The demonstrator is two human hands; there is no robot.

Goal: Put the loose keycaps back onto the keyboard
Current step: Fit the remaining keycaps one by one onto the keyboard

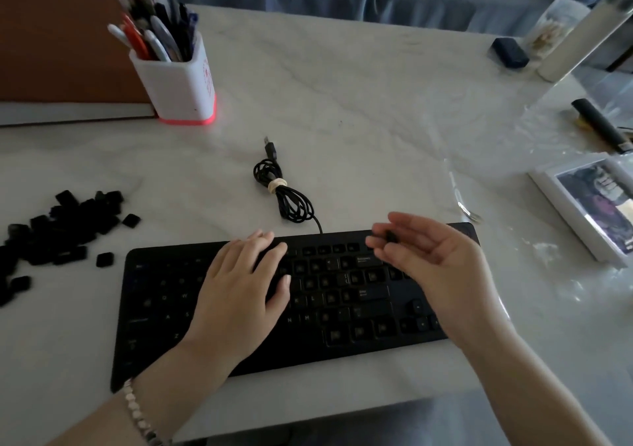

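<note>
My left hand (pixel 239 294) covers the middle keys of the keyboard (pixel 154 308), and my right hand (pixel 435 267), pinching a keycap (pixel 391 237), hangs over its right end. Behind it the coiled cable (pixel 291 202) blocks the centre; bare table (pixel 191 198) lies open to the left of that, as far as the keycap pile (pixel 68 226).

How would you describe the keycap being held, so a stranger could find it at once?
Find the black keyboard on the white table. Over its right end is the right hand; the keycap is the small black piece pinched in its fingers. Unlike the pile of keycaps left of the keyboard, it is off the table.
</note>
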